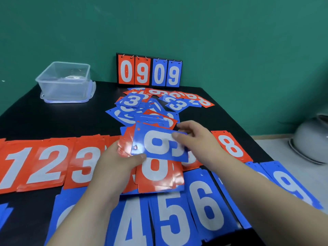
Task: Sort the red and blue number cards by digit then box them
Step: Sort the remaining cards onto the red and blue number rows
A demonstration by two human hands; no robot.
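My left hand [115, 160] grips a stack of red and blue cards with a blue 9 card [156, 144] on top, turned sideways. My right hand [193, 137] pinches that blue card's right edge. Under the stack lies a red card [158, 176]. A row of red piles shows 1 [16, 167], 2 [49, 164], 3 [85, 166] and 8 [230, 146]. Blue piles nearer me show 4 [133, 224], 5 [172, 221], 6 [207, 208] and 9 [291, 185]. A loose heap of unsorted cards [150, 107] lies beyond my hands.
A clear plastic box [65, 82] stands at the black table's [53, 119] back left. A scoreboard stand [149, 71] reading 0909 leans against the green wall. A grey pot [312, 139] sits on the floor to the right of the table.
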